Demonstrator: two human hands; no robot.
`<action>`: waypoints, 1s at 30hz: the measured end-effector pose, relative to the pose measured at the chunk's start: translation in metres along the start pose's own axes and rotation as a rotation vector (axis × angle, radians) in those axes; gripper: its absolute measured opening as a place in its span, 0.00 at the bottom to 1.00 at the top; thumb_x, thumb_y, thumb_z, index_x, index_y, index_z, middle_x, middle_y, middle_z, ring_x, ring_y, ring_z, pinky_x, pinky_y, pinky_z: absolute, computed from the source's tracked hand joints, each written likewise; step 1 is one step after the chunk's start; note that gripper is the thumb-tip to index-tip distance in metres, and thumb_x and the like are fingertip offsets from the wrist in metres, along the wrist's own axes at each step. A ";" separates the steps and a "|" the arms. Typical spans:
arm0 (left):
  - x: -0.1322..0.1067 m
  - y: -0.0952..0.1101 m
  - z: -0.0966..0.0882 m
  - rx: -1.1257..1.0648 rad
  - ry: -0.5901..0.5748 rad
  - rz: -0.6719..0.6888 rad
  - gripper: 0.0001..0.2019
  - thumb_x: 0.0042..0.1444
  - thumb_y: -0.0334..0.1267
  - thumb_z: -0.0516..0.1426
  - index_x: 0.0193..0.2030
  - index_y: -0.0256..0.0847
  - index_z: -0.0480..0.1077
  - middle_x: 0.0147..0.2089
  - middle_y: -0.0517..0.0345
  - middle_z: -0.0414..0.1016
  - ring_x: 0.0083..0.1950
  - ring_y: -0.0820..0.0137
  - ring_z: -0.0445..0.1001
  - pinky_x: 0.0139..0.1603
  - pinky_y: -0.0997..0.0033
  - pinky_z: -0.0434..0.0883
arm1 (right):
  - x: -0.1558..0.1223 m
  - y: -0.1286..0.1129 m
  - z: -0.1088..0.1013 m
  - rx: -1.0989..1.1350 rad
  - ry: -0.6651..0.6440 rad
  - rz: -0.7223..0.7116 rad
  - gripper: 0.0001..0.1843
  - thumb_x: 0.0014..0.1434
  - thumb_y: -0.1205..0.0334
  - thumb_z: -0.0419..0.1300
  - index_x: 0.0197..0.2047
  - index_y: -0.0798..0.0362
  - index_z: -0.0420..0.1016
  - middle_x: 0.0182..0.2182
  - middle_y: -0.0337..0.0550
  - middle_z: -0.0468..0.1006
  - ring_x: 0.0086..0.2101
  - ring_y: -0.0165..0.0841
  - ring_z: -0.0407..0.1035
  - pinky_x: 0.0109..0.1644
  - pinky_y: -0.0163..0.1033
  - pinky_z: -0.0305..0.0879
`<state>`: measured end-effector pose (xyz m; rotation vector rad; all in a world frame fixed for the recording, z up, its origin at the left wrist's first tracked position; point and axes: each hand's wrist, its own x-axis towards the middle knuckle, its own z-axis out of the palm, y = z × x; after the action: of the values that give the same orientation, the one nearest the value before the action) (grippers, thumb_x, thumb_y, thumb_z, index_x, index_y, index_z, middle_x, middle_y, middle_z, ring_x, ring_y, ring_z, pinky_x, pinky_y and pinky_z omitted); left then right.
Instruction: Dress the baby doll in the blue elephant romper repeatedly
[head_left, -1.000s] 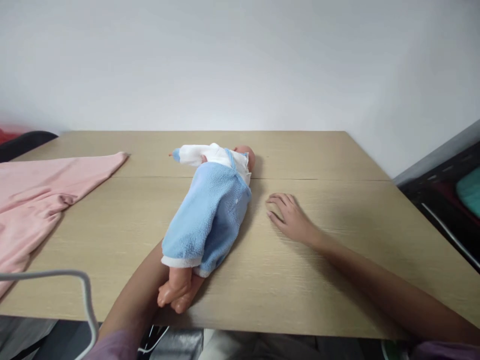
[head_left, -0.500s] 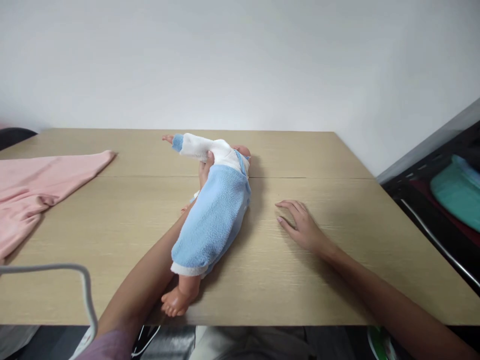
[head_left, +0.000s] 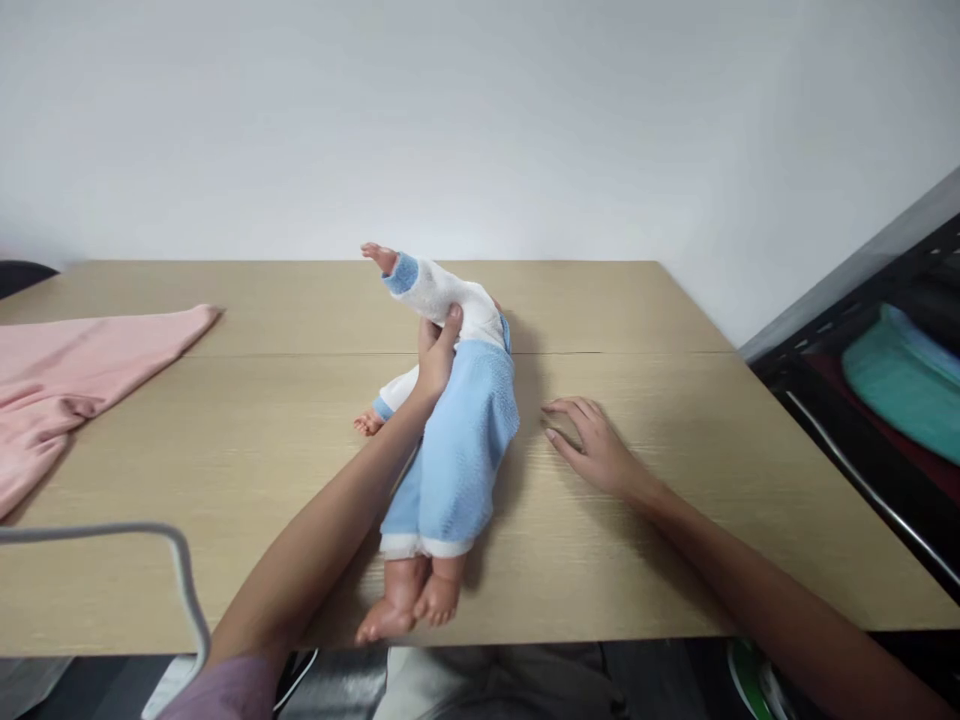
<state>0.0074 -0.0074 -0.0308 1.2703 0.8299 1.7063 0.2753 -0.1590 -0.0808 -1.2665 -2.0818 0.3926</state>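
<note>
While clasping the doll [head_left: 461, 450] round its chest with the left hand [head_left: 435, 355], thumb over the white sleeve [head_left: 442, 290], props it on its side at mid tabletop [head_left: 675, 540] (seemingly to steady it). Lays the right hand [head_left: 589, 445] flat, fingers spread, just beside it, holding nothing. Counts one doll, one pink cloth [head_left: 67, 370], one hanger [head_left: 112, 528].

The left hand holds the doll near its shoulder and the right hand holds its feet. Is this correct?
Not quite. The head view shows the left hand holding the doll near its shoulder, but the right hand lies flat on the table beside the doll, not touching it.
</note>
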 end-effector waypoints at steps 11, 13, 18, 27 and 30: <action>-0.021 0.011 0.025 0.409 -0.326 0.208 0.25 0.71 0.57 0.60 0.63 0.41 0.72 0.64 0.40 0.81 0.67 0.50 0.77 0.72 0.48 0.70 | 0.011 0.002 -0.004 0.638 0.087 0.308 0.30 0.78 0.37 0.54 0.73 0.44 0.71 0.64 0.52 0.81 0.62 0.45 0.78 0.72 0.59 0.71; -0.026 0.018 0.027 0.548 -0.461 0.329 0.26 0.69 0.52 0.60 0.66 0.39 0.71 0.66 0.38 0.79 0.69 0.47 0.74 0.75 0.43 0.66 | 0.016 0.008 -0.007 0.851 0.082 0.384 0.35 0.78 0.31 0.49 0.76 0.43 0.68 0.66 0.51 0.81 0.63 0.44 0.78 0.73 0.57 0.72; -0.031 0.039 0.020 0.682 -0.552 0.374 0.21 0.69 0.44 0.55 0.65 0.40 0.73 0.67 0.42 0.79 0.71 0.50 0.72 0.76 0.46 0.65 | 0.024 0.026 -0.019 0.884 0.091 0.591 0.38 0.80 0.34 0.38 0.62 0.49 0.80 0.68 0.54 0.81 0.65 0.42 0.77 0.67 0.53 0.74; -0.013 0.033 -0.048 1.289 -0.322 -0.265 0.28 0.75 0.58 0.49 0.58 0.35 0.77 0.65 0.26 0.79 0.71 0.35 0.72 0.73 0.37 0.65 | 0.034 0.029 -0.033 0.955 0.097 0.766 0.20 0.78 0.50 0.55 0.42 0.54 0.80 0.27 0.38 0.80 0.24 0.29 0.72 0.34 0.36 0.76; -0.021 0.033 -0.052 1.205 -0.368 -0.367 0.36 0.75 0.65 0.44 0.57 0.34 0.77 0.61 0.23 0.82 0.67 0.34 0.77 0.68 0.40 0.70 | 0.035 0.013 -0.028 1.020 0.097 0.758 0.21 0.76 0.49 0.54 0.44 0.54 0.82 0.24 0.39 0.80 0.21 0.30 0.69 0.27 0.34 0.70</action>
<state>-0.0468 -0.0419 -0.0247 1.9197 1.8197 0.5417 0.2921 -0.1249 -0.0543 -1.2709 -0.9322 1.4511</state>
